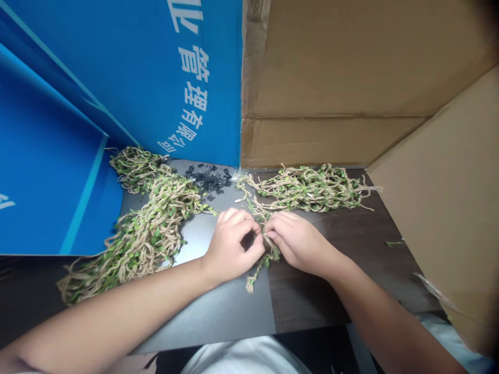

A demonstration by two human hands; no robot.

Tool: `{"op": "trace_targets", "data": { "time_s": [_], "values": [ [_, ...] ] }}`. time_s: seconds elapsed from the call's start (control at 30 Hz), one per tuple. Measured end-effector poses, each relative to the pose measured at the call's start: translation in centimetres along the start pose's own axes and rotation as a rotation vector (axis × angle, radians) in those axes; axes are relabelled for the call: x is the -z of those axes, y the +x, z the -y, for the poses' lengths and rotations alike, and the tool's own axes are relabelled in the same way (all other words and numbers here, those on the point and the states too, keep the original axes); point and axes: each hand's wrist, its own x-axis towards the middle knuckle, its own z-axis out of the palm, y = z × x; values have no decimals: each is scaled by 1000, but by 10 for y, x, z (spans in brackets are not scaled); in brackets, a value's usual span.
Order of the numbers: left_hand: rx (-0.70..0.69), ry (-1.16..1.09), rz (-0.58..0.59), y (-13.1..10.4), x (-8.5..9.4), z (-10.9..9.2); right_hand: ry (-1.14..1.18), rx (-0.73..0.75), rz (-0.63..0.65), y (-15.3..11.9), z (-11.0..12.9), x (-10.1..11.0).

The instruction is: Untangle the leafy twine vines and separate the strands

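Both my hands meet in the middle over a strand of twine with small green leaves [275, 252]. My left hand [236, 244] pinches thumb to fingertips at its left side; what lies between those fingertips is too small to make out. Fingers curled, my right hand [298, 241] grips the leafy twine close beside the left fingertips. One end of the strand [250, 283] hangs down toward me on the grey sheet. Further up, the strand runs toward a pile of leafy twine [312, 189] behind my right hand.
A larger heap of leafy twine [156, 223] spreads along the left. Small black pieces [210, 179] lie scattered at the back on the grey sheet [226, 311]. A blue printed panel [128, 67] and cardboard walls [331, 67] enclose the dark wooden table [312, 296].
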Motion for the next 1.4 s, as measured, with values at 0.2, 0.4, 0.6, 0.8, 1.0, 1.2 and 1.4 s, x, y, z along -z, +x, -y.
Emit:
{"op": "trace_targets", "data": {
  "time_s": [0.2,0.4,0.6,0.8,1.0,1.2,1.4],
  "values": [
    [34,-40,-4,2,-1,3,-23,9,-38,2,3,0],
    [26,24,-16,2,-1,2,-209,104,-78,4,6,9],
    [-12,78,-5,1,-1,2,-222,133,-51,3,7,9],
    [6,51,17,1,-2,1,-244,119,-78,4,9,7],
    [45,-2,35,2,-2,0,-148,101,-152,2,8,5],
    [39,-73,23,3,0,0,20,35,-198,2,10,7],
    [11,-43,-18,3,0,2,103,-37,-215,4,9,7]
  ]
}}
